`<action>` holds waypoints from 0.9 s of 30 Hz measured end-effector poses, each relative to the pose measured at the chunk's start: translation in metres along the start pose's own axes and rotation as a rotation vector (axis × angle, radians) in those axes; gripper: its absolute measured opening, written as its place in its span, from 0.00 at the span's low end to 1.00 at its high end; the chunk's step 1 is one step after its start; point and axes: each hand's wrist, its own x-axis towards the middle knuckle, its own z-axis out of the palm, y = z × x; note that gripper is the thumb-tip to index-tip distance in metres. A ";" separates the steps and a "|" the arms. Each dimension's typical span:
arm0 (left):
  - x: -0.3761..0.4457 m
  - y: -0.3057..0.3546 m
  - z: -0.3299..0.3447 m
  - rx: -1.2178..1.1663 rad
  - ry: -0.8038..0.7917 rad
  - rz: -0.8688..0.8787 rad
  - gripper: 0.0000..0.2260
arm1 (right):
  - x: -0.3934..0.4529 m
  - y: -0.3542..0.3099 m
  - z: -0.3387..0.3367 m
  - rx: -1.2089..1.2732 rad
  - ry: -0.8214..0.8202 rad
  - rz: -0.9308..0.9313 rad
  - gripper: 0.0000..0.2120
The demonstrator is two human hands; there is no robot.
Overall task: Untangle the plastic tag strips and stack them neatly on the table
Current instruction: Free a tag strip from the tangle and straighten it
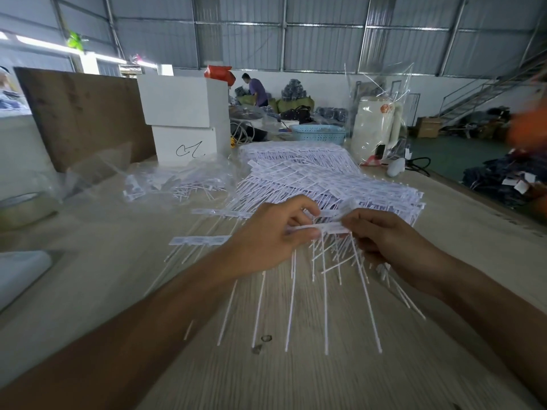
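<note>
Both hands hold one tag strip just above the pale wood-grain surface

The left hand and right hand reach in from bare forearms, knuckles up, fingers curled, each pinching an end of the strip; its white header runs between them and thin white stems hang down and fan toward the camera. More strips lie loose to the left, and just behind the hands a big pile of them is spread in overlapping rows. Further back are clear bags, white boxes, a brown board, a blue basket and a cream kettle. The room is a metal-walled hall with a stair at right and a person far off
</note>
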 end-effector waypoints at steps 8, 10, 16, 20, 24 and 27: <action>0.000 0.001 0.001 0.096 0.024 0.104 0.10 | 0.003 0.004 0.004 0.068 -0.007 0.019 0.10; 0.001 0.000 0.001 0.111 0.034 0.118 0.08 | 0.002 0.004 0.004 0.080 -0.008 0.011 0.09; 0.000 -0.002 0.005 0.209 0.023 0.215 0.05 | -0.002 0.002 -0.001 -0.290 0.031 -0.264 0.06; 0.001 -0.006 0.007 0.170 0.041 0.169 0.07 | -0.001 0.002 0.000 -0.640 0.061 -0.485 0.05; -0.001 -0.007 0.005 0.119 0.036 0.161 0.05 | 0.003 0.008 0.000 -0.681 0.045 -0.448 0.06; 0.000 -0.001 0.003 0.126 -0.004 0.229 0.07 | 0.005 0.013 0.000 -0.677 0.051 -0.434 0.08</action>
